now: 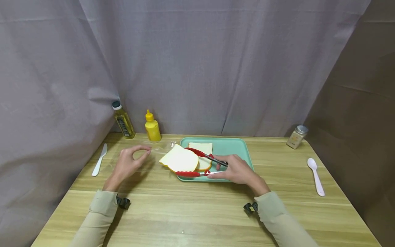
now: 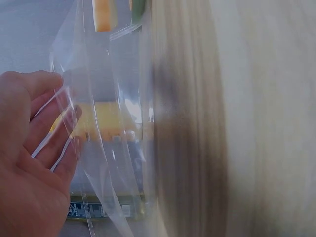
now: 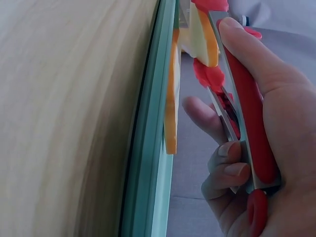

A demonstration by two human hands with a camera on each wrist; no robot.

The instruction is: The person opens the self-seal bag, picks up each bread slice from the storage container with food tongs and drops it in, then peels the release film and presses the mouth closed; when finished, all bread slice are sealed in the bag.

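My right hand (image 1: pixel 236 170) grips red-handled tongs (image 1: pixel 200 164), whose tips clamp a slice of white bread (image 1: pixel 180 159) held tilted over the left edge of a teal tray (image 1: pixel 234 145). A second slice (image 1: pixel 202 148) lies flat on the tray behind it. In the right wrist view the tongs (image 3: pixel 247 113) sit in my curled fingers (image 3: pixel 232 165) with the bread slice (image 3: pixel 171 98) beside the tray rim (image 3: pixel 148 163). My left hand (image 1: pixel 131 161) pinches the edge of a clear plastic bag (image 1: pixel 160 148) just left of the bread; the left wrist view shows the bag (image 2: pixel 106 133) against my fingers (image 2: pixel 49 128).
An oil bottle (image 1: pixel 123 120) and a yellow squeeze bottle (image 1: pixel 152 127) stand at the back left. A white plastic knife (image 1: pixel 99 160) lies at the left, a white spoon (image 1: pixel 316 175) at the right, a spice jar (image 1: pixel 297 136) at the back right. Curtains close in the table.
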